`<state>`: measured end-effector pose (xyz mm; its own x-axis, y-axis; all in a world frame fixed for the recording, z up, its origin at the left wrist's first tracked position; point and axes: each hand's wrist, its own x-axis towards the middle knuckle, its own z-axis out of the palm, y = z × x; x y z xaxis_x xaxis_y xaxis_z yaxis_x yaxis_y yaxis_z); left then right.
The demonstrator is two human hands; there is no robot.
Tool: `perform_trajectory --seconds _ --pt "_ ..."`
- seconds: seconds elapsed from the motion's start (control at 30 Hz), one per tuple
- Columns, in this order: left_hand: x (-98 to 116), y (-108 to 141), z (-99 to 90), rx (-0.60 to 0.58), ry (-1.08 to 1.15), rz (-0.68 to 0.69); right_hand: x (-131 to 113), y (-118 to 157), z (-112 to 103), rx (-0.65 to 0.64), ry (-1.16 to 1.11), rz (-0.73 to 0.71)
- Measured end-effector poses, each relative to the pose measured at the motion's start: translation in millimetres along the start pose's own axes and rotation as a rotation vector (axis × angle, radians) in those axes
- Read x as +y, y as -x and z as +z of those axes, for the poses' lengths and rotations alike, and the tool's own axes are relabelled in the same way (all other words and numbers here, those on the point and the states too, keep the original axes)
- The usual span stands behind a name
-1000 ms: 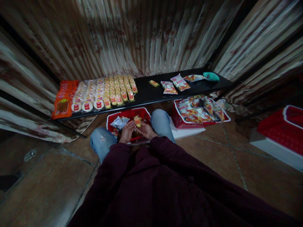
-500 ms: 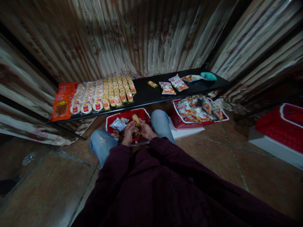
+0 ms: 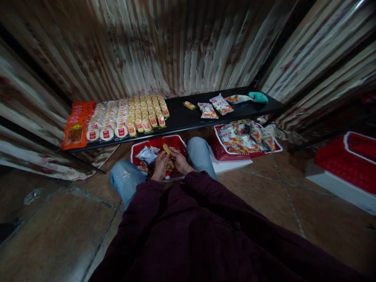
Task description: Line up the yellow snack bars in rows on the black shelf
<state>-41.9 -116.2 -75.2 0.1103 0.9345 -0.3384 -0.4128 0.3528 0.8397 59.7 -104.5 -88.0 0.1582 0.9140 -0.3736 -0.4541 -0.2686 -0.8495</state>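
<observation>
A small yellow wrapped cake [image 3: 166, 149] stands tilted between my two hands, above a red basket [image 3: 135, 148] set between my knees. The fingers of my right hand [image 3: 179, 161] are closed on its right side. My left hand [image 3: 160, 166] closes on its lower left side, the fingertips partly hidden. Inside the basket, silvery snack packets [image 3: 147, 155] lie left of my hands, with more packets below them. Rows of similar yellow wrapped cakes [image 3: 147, 125] and round white wrapped cakes [image 3: 106, 134] fill the left half of the black shelf [image 3: 179, 117].
An orange packet [image 3: 76, 129] lies at the shelf's left end. Toward the right are a single yellow cake [image 3: 189, 105], chip-like bags [image 3: 221, 104] and a teal packet [image 3: 258, 97]. A second red basket [image 3: 219, 153] holds several bags; another red basket [image 3: 337, 162] stands far right.
The yellow wrapped cake has turned in my hands, now showing a narrower, plainer side. My hands have stayed in nearly the same place over the basket.
</observation>
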Motion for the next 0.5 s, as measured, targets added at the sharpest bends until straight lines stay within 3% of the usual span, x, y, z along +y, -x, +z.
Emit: perform_trajectory --seconds 0.3,0.5 --pt "-10.5 -8.0 -5.8 0.032 0.083 0.029 -1.3 7.4 8.0 -0.027 0.171 -0.185" --pt "-14.2 -12.0 -8.7 0.087 0.096 0.028 0.7 7.7 7.9 -0.020 0.140 -0.149"
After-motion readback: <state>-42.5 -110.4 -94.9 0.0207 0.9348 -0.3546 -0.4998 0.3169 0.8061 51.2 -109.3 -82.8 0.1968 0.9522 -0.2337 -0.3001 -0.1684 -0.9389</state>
